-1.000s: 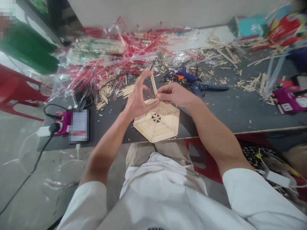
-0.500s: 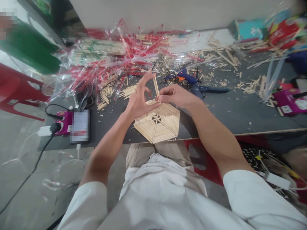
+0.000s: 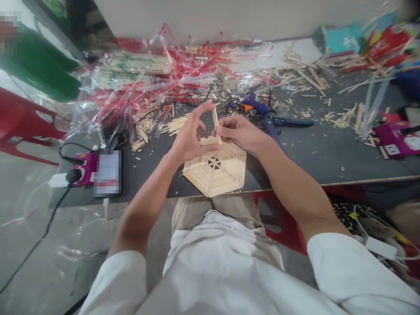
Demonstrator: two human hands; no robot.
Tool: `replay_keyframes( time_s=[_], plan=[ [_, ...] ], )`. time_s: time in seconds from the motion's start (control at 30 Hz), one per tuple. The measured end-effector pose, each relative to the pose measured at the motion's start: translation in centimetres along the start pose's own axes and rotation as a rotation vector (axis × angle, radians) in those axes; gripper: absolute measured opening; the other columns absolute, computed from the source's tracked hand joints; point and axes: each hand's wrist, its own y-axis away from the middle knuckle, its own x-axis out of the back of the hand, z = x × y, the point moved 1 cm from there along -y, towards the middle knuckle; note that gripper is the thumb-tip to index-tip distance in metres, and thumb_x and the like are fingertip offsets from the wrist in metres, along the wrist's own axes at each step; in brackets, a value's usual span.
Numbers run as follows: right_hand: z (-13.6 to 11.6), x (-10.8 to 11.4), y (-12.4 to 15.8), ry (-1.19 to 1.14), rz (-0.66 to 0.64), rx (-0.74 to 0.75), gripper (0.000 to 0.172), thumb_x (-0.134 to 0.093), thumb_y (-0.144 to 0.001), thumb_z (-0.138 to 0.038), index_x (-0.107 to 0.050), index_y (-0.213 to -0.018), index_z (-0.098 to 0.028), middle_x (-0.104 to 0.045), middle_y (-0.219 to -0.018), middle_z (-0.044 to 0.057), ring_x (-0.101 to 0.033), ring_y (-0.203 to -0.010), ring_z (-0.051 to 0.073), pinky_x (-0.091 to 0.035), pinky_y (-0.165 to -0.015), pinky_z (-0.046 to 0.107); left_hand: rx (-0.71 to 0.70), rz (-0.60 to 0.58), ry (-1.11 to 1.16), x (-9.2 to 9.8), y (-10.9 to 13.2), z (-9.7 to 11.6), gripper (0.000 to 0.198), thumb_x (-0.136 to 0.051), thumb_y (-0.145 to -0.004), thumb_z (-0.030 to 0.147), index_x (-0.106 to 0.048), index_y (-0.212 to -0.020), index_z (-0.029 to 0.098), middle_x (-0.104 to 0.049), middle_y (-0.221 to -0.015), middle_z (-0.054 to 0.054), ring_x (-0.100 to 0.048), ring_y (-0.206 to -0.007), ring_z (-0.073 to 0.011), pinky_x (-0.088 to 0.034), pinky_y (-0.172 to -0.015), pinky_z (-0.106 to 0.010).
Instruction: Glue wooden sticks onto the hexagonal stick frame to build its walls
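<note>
A thin wooden stick [image 3: 215, 117] is held up between my two hands, above a flat hexagonal panel [image 3: 226, 175] made of many pale sticks. My left hand [image 3: 193, 133] spans the stick, index fingertip at its upper end and thumb at its lower end. With thumb and fingers my right hand [image 3: 234, 130] pinches the same stick lower down; whether it is one stick or two side by side I cannot tell. The panel has spoke-like lines and a small dark opening at its centre. It lies at the table's front edge.
Behind my right hand lie a blue glue gun [image 3: 257, 105] and blue-handled cutters [image 3: 274, 127]. Loose sticks [image 3: 177, 125] lie behind my left hand. Clear and red plastic wrappers [image 3: 183, 78] heap at the back. A phone [image 3: 108, 173] and a purple power strip [image 3: 83, 168] sit left.
The held stick has shifted slightly right and tilts less. My right hand's fingers have moved a little up along it, while my left hand still spans it. The panel stays put.
</note>
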Motion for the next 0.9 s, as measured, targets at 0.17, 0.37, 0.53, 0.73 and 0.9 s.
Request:
replay_keyframes(
  time_s=[0.17, 0.37, 0.53, 0.73, 0.9],
  plan=[
    [0.0, -0.1, -0.1, -0.043, -0.021, -0.027, 0.049, -0.085, -0.082, -0.06, -0.064, -0.075, -0.016, -0.046, -0.052, -0.008, -0.034, -0.046, 0.004, -0.026, -0.044, 0.021, 0.022, -0.013, 0.024, 0.0, 0.0, -0.3, 0.115, -0.071, -0.081, 0.081, -0.005, -0.168, 0.043, -0.043, -0.165, -0.016, -0.069, -0.077, -0.0124, -0.054, -0.052, -0.026],
    [-0.1, 0.0, 0.0, -0.028, -0.004, -0.028, 0.051, -0.086, -0.081, -0.06, -0.061, -0.072, -0.017, -0.047, -0.055, -0.008, -0.034, -0.048, 0.004, -0.026, -0.045, 0.022, -0.03, 0.055, 0.134, -0.4, -0.2, 0.5, 0.114, -0.075, -0.081, 0.078, -0.009, -0.166, 0.04, -0.046, -0.159, -0.017, -0.064, -0.069, -0.0082, -0.049, -0.047, -0.021],
    [-0.5, 0.0, 0.1, 0.038, -0.002, -0.012, 0.049, -0.087, -0.081, -0.057, -0.06, -0.072, -0.018, -0.048, -0.055, -0.008, -0.036, -0.051, 0.004, -0.026, -0.047, 0.022, -0.036, 0.059, 0.059, -0.6, 0.0, 0.7, 0.113, -0.069, -0.084, 0.08, 0.0, -0.167, 0.046, -0.045, -0.158, -0.015, -0.07, -0.074, -0.0138, -0.054, -0.054, -0.029],
    [-0.8, -0.2, 0.2, 0.075, -0.026, 0.05, 0.05, -0.085, -0.083, -0.059, -0.058, -0.072, -0.019, -0.045, -0.055, -0.009, -0.034, -0.052, 0.005, -0.025, -0.049, 0.023, -0.026, 0.058, -0.001, -0.2, 0.1, 0.9, 0.112, -0.069, -0.082, 0.082, -0.006, -0.166, 0.042, -0.047, -0.158, -0.017, -0.069, -0.074, -0.0143, -0.052, -0.055, -0.029],
    [-0.7, -0.4, 0.2, 0.106, 0.02, 0.052, 0.046, -0.085, -0.083, -0.058, -0.064, -0.078, -0.017, -0.048, -0.059, -0.007, -0.036, -0.053, 0.005, -0.027, -0.05, 0.024, -0.076, 0.135, 0.028, -0.1, -0.1, 1.2, 0.105, -0.07, -0.083, 0.081, -0.018, -0.163, 0.036, -0.053, -0.153, -0.016, -0.065, -0.065, -0.0086, -0.049, -0.052, -0.025]
  ],
)
